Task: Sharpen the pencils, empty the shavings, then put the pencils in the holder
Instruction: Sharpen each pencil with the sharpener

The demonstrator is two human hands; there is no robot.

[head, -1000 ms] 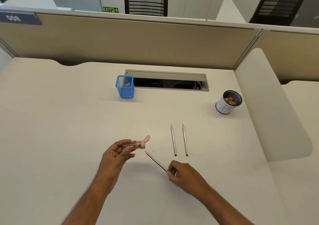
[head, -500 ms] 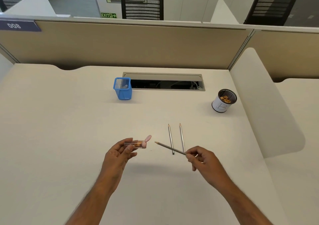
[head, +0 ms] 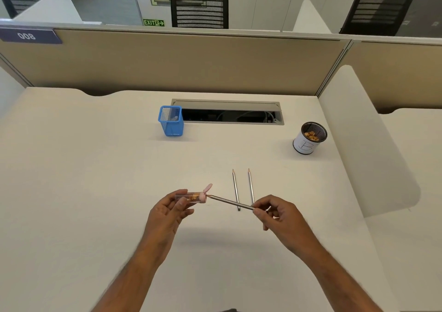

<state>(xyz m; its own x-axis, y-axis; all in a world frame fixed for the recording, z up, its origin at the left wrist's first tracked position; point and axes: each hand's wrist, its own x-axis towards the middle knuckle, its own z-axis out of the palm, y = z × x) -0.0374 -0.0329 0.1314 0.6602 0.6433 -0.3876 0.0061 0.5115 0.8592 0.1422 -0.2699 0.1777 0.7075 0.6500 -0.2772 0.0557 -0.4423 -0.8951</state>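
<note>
Between the two raised hands, above the pale cream counter (head: 83, 180), a slim grey pencil (head: 230, 202) is bridging the gap. The right hand (head: 278, 218) is pinching its blunt back end, fingers closed together on the shaft, so that the point is aiming leftward and slightly away. The left hand (head: 167, 212) is clamping a small clear-bodied sharpener with a pink cap end (head: 192, 197) between thumb and fingertips, holding it level with its pink mouth turned toward the right hand, presumably so the pencil can slide straight in. The pencil tip is lying right at that pink end; whether it is already inside the hole is too small to tell. Orange shavings are showing through the clear barrel (so emptying is probably due soon).

Just beyond the right hand, two more grey pencils (head: 242, 188) are lying side by side on the counter, points away. Farther off beyond the left hand, a blue mesh square holder (head: 171, 121) is standing upright. Well beyond the right hand, a white round cup with a dark mesh rim (head: 308, 139) is holding orange shavings, likely the dumping spot.
</note>
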